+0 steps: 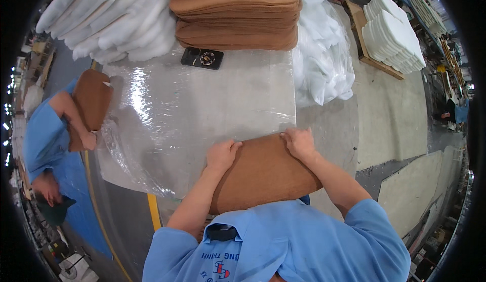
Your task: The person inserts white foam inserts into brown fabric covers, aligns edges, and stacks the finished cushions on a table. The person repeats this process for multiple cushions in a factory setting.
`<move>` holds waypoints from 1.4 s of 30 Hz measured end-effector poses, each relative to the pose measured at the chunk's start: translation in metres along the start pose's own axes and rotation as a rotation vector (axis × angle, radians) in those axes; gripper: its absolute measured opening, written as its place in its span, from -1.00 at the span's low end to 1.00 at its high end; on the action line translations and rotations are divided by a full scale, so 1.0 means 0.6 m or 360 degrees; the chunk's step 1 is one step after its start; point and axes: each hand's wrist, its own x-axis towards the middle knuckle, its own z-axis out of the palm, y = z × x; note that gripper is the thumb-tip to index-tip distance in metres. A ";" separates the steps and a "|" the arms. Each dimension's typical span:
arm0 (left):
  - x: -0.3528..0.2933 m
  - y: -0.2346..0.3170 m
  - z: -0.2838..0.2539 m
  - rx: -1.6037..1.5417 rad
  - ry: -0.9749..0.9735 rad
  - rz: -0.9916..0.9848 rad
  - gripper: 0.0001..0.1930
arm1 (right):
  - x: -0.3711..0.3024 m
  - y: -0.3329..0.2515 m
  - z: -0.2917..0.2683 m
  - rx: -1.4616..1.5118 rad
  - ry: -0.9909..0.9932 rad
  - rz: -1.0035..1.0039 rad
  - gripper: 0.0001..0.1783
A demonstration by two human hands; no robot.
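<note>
A brown fabric cushion (266, 173) rests against my front at the near edge of the table, tilted toward me. My left hand (223, 155) grips its far left corner, thumb on top and fingers hidden beneath. At the far right corner my right hand (299, 143) is closed on the edge in the same way. Farther off on the table stands a pile of similar brown cushions (235, 8). A dark phone-shaped object with a round patterned disc (202, 58) lies just before that pile.
Clear plastic sheeting (152, 94) covers the table. White padding (116, 18) is heaped at the back left, with a bag of white filling (324, 49) at the right. Another person (50, 130) holds a brown cushion at the left. White pads (392, 31) sit on a pallet.
</note>
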 end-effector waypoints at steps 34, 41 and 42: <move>-0.120 -0.022 -0.122 -0.2410 0.0636 -0.0563 -0.15 | 0.018 0.069 -0.173 0.1387 0.0779 0.0700 -0.31; -0.096 -0.006 -0.002 -0.0473 0.0981 -0.0373 -0.25 | 0.034 -0.024 -0.032 -0.0533 0.0460 -0.0084 -0.15; -0.094 -0.011 0.001 -0.0502 0.1013 -0.0354 -0.26 | 0.033 -0.039 -0.036 -0.0504 0.0379 -0.0094 -0.13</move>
